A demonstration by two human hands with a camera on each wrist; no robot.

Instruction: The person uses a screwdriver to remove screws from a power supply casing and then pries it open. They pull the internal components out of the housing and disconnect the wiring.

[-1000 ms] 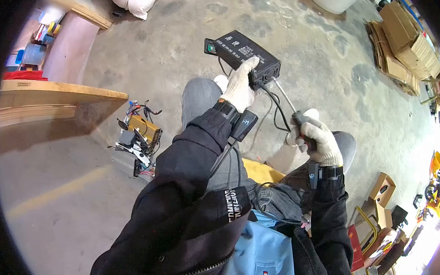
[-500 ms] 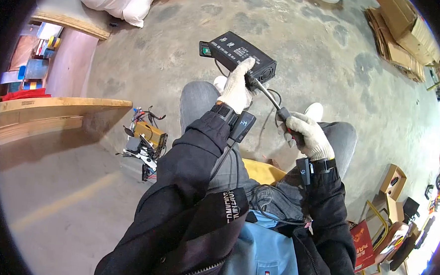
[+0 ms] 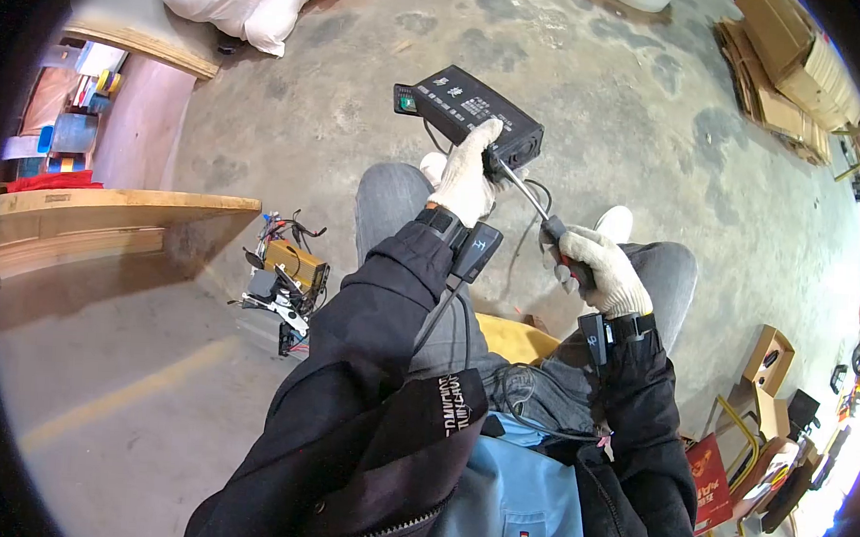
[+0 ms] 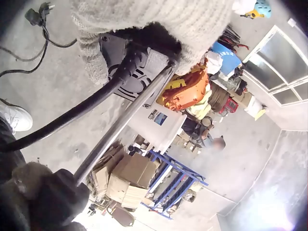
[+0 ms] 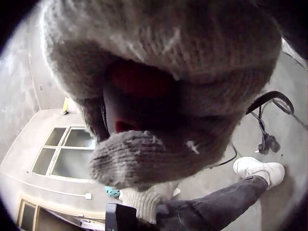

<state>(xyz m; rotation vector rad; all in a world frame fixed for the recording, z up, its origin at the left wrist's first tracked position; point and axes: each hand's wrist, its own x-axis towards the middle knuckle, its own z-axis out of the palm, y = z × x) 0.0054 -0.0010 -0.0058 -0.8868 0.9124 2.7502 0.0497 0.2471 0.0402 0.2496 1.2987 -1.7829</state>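
My gloved left hand (image 3: 466,178) grips a black box (image 3: 477,106) with white lettering, its thumb lying on the printed top. The box is held above the floor with its vented end plate (image 4: 130,82) toward my right. A thick black cable (image 4: 86,103) comes out of that end. In my gloved right hand (image 3: 605,268) is a screwdriver (image 3: 524,188) with a dark and red handle, fingers curled round it. Its shaft slants up to the end plate, and in the left wrist view the tip meets a corner beside the left fingers.
A wooden-edged table (image 3: 142,200) stands at left, with a pile of electronic parts (image 3: 289,271) on the floor beside it. Flattened cardboard (image 3: 770,87) leans at upper right. An open small box (image 3: 768,357) and chairs are at lower right. A plug (image 4: 38,17) hangs from a cable.
The right hand has moved left, shifting the screwdriver tip from the far side of the end plate to the corner near the left hand. In the last half second little has moved.
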